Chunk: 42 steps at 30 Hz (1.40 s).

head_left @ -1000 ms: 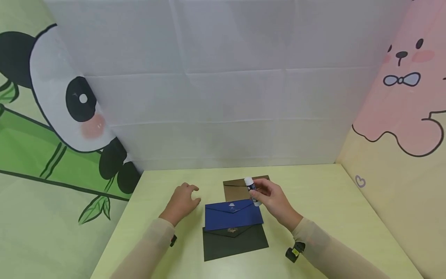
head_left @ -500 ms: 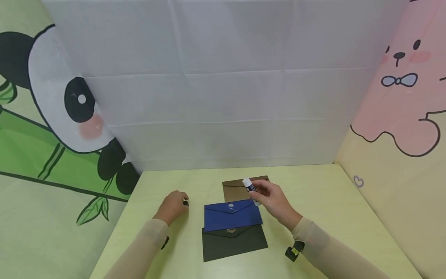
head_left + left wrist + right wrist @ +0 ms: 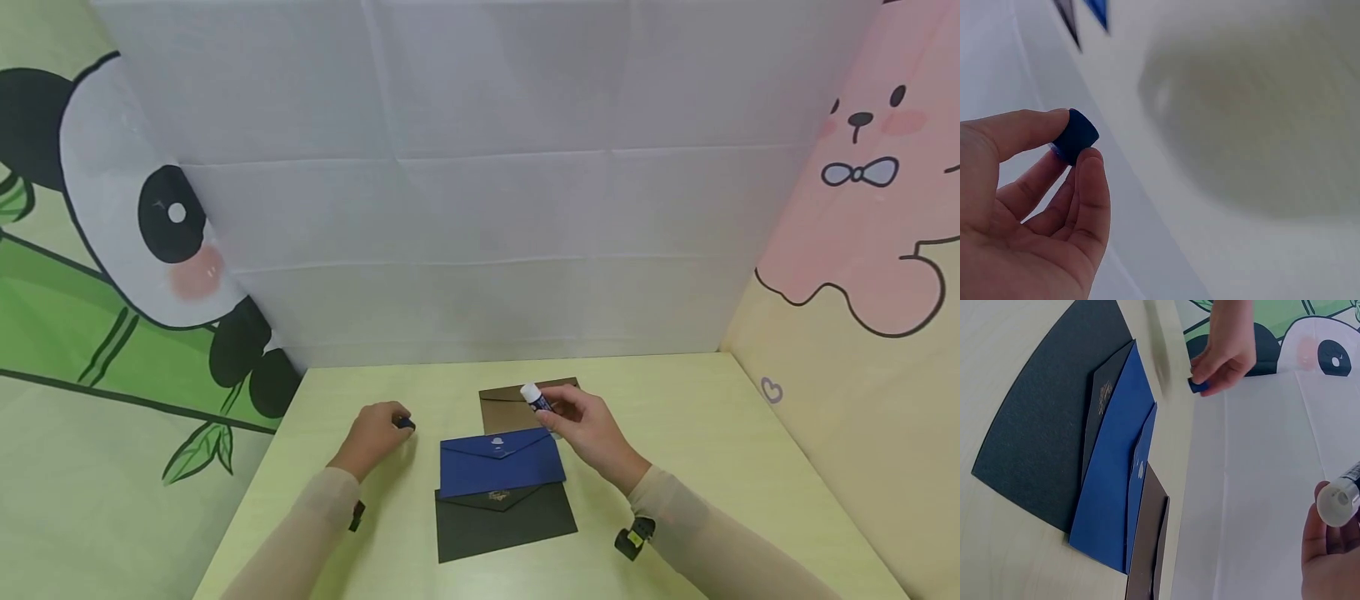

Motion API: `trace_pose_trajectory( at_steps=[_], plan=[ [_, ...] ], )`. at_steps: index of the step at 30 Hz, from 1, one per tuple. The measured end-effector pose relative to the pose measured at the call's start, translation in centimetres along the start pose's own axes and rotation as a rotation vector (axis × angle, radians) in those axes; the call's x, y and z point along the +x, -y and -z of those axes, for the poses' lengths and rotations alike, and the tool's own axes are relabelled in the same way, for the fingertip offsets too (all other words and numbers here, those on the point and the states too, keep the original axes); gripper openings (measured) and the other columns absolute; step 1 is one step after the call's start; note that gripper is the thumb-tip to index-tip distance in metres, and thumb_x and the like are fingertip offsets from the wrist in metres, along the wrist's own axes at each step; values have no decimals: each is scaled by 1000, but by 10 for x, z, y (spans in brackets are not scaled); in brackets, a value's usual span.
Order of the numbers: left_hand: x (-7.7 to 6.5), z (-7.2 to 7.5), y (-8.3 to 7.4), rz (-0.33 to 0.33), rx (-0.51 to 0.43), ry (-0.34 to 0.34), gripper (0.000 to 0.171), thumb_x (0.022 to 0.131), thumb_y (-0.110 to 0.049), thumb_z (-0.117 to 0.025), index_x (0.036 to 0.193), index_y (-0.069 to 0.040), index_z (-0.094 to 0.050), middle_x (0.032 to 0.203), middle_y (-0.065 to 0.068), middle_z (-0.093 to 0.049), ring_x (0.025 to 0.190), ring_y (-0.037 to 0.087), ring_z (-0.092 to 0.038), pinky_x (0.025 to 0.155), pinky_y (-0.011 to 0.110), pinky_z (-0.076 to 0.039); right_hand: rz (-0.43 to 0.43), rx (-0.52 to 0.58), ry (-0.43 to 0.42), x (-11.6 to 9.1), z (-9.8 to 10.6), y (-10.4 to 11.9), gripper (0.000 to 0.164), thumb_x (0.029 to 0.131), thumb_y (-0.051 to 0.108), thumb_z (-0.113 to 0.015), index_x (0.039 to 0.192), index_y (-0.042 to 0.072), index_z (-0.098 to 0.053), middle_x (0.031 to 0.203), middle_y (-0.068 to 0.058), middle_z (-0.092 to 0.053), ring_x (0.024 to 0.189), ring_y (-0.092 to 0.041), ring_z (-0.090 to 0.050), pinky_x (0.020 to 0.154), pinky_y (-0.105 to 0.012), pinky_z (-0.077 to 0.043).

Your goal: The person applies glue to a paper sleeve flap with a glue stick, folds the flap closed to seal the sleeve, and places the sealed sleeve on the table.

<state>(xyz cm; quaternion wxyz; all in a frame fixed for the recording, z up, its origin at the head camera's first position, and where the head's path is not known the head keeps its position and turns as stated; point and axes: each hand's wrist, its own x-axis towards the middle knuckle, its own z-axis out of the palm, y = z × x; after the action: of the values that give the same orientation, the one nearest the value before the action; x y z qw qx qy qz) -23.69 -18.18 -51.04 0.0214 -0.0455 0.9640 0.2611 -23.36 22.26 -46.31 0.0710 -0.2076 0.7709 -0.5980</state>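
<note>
My left hand [image 3: 371, 437] pinches a small dark blue cap [image 3: 1075, 137] between thumb and fingers, left of the envelopes. In the right wrist view the cap [image 3: 1197, 385] shows at the fingertips. A glue stick [image 3: 536, 397] with a white end and dark label is held in my right hand [image 3: 592, 429], tilted above the envelopes. Its lower end is partly behind the fingers in the head view. Beneath lie a brown envelope [image 3: 497, 414], a blue envelope [image 3: 498, 472] and a dark green-black envelope [image 3: 506, 533], overlapping, their flaps lifted slightly in the right wrist view.
The pale yellow table [image 3: 675, 400] meets a white cloth backdrop [image 3: 487, 308] at the rear. Printed side panels stand left, with a panda [image 3: 112, 208], and right, with a pink bear [image 3: 862, 233].
My left hand has moved left, away from the envelopes; its fingers were apart at first and now pinch the cap. My right hand and the glue stick have barely moved.
</note>
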Motion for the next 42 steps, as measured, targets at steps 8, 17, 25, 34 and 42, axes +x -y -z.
trace_pose_trajectory(
  at_steps=[8,17,25,34,42],
  plan=[
    [-15,13,-39,-65,-222,-38,30,110,-19,-85,138,-7,-84,127,12,-87,115,28,-80,98,50,-70,27,-29,-7,1,-1,-1,38,115,14,-79,150,1,-74,135,-23,-75,111,-22,-72,95,-22,-62],
    [-34,24,-83,-158,-427,-37,31,110,-18,-86,140,-12,-84,127,11,-87,114,24,-82,103,50,-70,83,-75,-17,2,-2,-1,35,113,13,-80,147,3,-76,132,-19,-76,109,-20,-68,92,-24,-61],
    [-49,29,-111,-208,-513,1,34,109,-16,-88,142,-10,-83,129,13,-87,114,24,-84,104,47,-72,144,-161,-25,4,-8,1,31,111,13,-84,142,11,-81,132,-11,-79,115,-15,-69,101,-27,-61],
    [-59,24,-130,-293,-549,67,32,108,-15,-89,138,-7,-84,132,15,-85,116,24,-84,99,35,-73,288,-260,5,6,-20,7,29,106,9,-89,134,15,-85,127,-3,-78,107,-9,-71,95,-24,-65],
    [-60,20,-133,-318,-548,91,30,108,-14,-88,137,-6,-84,134,17,-83,115,24,-84,96,31,-72,381,-324,4,5,-25,11,30,103,6,-91,132,11,-86,123,-3,-77,103,-7,-68,89,-26,-63]
  ],
)
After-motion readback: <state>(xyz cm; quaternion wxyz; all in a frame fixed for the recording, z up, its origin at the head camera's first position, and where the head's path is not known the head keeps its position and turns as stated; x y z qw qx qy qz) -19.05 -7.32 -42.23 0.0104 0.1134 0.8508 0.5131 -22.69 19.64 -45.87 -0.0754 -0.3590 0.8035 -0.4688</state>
